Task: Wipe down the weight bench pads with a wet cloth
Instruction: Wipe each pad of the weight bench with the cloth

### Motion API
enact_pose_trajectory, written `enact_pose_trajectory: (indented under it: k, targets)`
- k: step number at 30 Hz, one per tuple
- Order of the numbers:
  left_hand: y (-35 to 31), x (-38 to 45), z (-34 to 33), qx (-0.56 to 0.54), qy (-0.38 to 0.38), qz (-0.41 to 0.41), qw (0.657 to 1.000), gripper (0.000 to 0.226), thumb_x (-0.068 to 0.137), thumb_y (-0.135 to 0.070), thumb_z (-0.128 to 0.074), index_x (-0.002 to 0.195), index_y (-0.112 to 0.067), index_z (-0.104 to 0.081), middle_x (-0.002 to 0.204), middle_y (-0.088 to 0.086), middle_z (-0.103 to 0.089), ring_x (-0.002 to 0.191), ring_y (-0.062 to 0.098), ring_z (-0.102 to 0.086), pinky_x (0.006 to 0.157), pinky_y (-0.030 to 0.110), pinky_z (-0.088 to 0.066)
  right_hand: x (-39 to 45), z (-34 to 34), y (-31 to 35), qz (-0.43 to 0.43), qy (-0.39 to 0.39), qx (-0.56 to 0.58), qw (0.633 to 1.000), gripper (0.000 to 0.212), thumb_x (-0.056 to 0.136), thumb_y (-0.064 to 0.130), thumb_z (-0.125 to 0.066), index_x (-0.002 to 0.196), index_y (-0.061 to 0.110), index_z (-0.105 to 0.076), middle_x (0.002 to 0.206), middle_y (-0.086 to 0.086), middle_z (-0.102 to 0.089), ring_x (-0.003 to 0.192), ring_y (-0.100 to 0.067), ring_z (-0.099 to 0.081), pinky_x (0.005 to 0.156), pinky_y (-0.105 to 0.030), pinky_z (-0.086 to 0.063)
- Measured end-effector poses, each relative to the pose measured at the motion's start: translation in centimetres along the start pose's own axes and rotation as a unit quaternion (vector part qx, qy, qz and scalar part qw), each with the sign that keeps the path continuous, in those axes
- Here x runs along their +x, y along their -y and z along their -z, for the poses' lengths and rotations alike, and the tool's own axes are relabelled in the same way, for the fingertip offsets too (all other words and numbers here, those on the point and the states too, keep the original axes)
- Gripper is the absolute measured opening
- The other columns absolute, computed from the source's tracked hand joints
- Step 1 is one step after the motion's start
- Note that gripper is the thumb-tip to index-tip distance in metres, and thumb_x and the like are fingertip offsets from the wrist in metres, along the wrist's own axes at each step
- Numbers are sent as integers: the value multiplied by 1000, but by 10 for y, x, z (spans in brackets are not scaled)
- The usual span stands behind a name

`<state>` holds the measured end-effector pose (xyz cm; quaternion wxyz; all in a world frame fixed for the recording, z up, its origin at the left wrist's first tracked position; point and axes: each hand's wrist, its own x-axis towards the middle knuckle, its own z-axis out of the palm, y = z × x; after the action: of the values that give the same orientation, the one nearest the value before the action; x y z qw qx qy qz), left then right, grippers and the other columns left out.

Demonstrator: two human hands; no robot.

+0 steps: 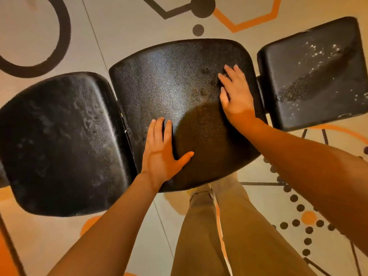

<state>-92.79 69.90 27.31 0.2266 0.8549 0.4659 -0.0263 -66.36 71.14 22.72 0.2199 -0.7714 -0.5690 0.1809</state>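
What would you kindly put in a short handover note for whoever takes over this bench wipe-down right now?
Left hand: open, flat on the middle black textured vinyl pad, no cloth.
Right hand: open, flat on the same pad's right side, no cloth.
No wet cloth in view.
Left black pad shows smeary marks; right black pad is scuffed with white flecks.
Done: cannot tell. Left: fetch the cloth, wipe all three pads.

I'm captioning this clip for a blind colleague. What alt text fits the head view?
Seen from above, a person's left hand and right hand rest flat and empty on the middle pad of a black three-pad weight bench. No cloth is visible. The right pad is scuffed with white flecks.
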Motion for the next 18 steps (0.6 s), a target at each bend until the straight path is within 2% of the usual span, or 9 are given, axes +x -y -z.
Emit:
enact_pose_trajectory:
  k: [2, 4, 7, 11, 15, 18]
  targets:
    - [1, 0, 3, 3, 10, 3, 1000, 98, 79, -68, -55, 142, 5, -39, 146, 28, -35, 139, 45, -27, 116, 53, -24, -15, -4, 14, 36, 24, 13, 999, 38, 99, 12, -44, 136, 4, -52, 150, -14, -40, 144, -34, -23, 120, -30, -9]
    - [2, 1, 6, 4, 22, 0, 1000, 96, 79, -68, -50, 142, 4, -39, 146, 27, -35, 139, 45, -28, 116, 53, -24, -39, -5, 24, 143, 97, 26, 985, 39, 100, 16, -43, 136, 4, -52, 150, -13, -40, 145, -33, -23, 121, -34, -12]
    - [6, 1, 7, 3, 36, -9, 999, 94, 80, -65, -47, 143, 3, -37, 146, 28, -34, 138, 46, -28, 115, 53, -26, -83, -1, 32, 271, 203, 18, 941, 42, 97, 18, -45, 136, 4, -53, 149, -13, -41, 144, -33, -24, 120, -43, -17]
    - [11, 0, 5, 10, 40, -19, 999, 92, 81, -63, -47, 144, 3, -36, 146, 27, -34, 138, 46, -28, 114, 53, -28, -146, 10, 27, 398, 240, -88, 881, 54, 83, 19, -63, 136, 12, -54, 146, -9, -46, 140, -30, -26, 119, -42, -14]
    - [9, 0, 6, 12, 37, -15, 999, 90, 82, -62, -46, 143, 3, -37, 145, 28, -35, 137, 47, -28, 114, 53, -27, -151, 11, 8, 402, 247, -79, 878, 49, 91, 18, -54, 140, 14, -49, 150, -7, -40, 142, -28, -26, 117, -40, -19]
    - [7, 0, 7, 8, 44, -2, 999, 87, 85, -60, -44, 144, 2, -36, 147, 26, -33, 139, 45, -27, 113, 53, -29, -124, 11, -8, 301, 204, -61, 929, 46, 94, 18, -44, 139, 10, -49, 150, -12, -39, 142, -32, -28, 116, -39, -26]
